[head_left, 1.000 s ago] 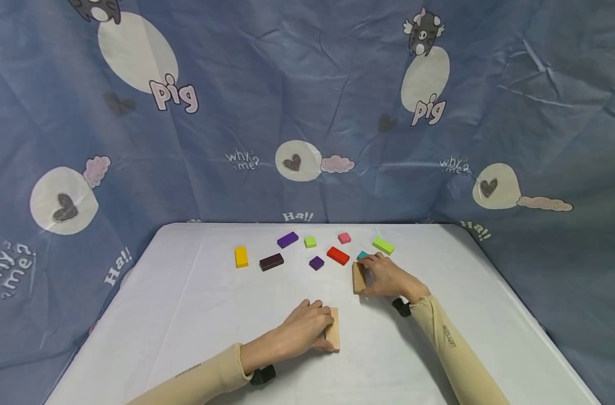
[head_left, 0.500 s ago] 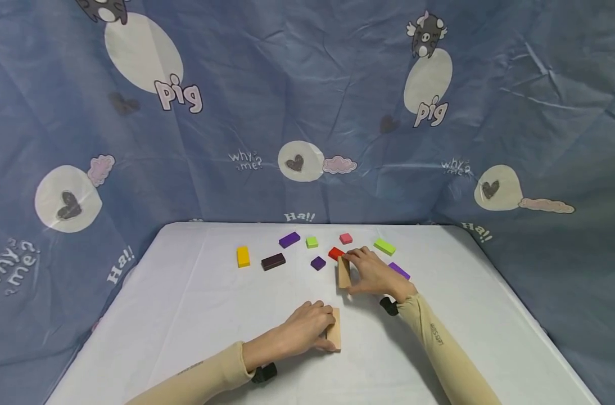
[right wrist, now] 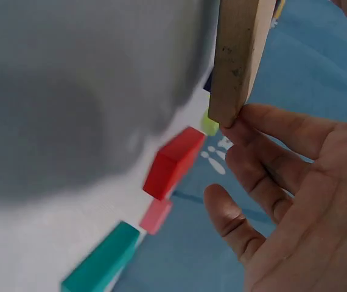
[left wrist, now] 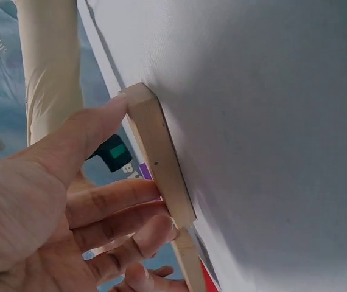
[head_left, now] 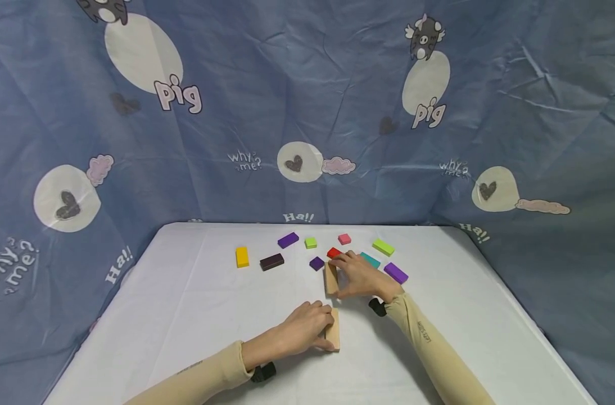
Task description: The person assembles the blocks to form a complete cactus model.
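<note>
My left hand holds a plain wooden block by its ends near the middle front of the white table, thumb at the near end and fingers at the far end. In the left wrist view, this block stretches between thumb and fingertips. Farther off, my right hand grips a second wooden block, just beyond the first. The right wrist view shows fingertips against one end of that wooden block. A red block lies right behind it, partly hidden by the right hand.
Several coloured blocks lie along the table's far part: yellow, dark brown, dark purple, light green, pink, teal and purple. A printed blue cloth hangs behind.
My right hand has carried its wooden block leftward, from near the teal block to in front of the red one. The teal and right-hand purple blocks now show. My left hand stays put.
</note>
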Tool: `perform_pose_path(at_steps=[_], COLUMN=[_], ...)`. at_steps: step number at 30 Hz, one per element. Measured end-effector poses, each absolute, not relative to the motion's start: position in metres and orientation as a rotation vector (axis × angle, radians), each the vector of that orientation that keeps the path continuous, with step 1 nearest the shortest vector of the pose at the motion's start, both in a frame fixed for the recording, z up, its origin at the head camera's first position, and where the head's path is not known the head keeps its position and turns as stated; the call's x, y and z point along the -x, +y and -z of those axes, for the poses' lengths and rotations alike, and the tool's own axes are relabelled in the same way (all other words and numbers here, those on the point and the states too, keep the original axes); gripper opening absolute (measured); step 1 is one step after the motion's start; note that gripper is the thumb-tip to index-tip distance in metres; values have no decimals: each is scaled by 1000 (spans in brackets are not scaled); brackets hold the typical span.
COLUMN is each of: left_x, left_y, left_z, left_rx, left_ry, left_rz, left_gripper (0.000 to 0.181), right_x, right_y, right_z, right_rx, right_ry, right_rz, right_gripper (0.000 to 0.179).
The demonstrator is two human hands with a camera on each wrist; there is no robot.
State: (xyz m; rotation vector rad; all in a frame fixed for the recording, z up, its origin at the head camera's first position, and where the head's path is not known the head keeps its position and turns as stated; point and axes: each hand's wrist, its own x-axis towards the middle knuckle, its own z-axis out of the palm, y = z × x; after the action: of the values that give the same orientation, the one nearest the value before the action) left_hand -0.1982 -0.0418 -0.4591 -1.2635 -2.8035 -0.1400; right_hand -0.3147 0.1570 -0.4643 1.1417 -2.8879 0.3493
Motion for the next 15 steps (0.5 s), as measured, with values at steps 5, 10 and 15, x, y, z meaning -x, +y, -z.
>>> perform_pose_path(at_steps=[5, 10, 15], left_x=[199, 199, 199], left_y=[-41, -41, -41], left_z=[459, 459, 458], left_rx=[1270, 1267, 1273], left_ry=[-2819, -2818, -2816], left_rz=[147, 138, 168], left_gripper=[47, 45, 44], right_x=[311, 310, 314], right_y=[155, 158, 161], right_z=[470, 473, 478], right_rx=[-1118, -1119, -1131], right_ry=[-2945, -2954, -2960], right_rz=[-373, -404, -507], right_gripper=[79, 72, 70])
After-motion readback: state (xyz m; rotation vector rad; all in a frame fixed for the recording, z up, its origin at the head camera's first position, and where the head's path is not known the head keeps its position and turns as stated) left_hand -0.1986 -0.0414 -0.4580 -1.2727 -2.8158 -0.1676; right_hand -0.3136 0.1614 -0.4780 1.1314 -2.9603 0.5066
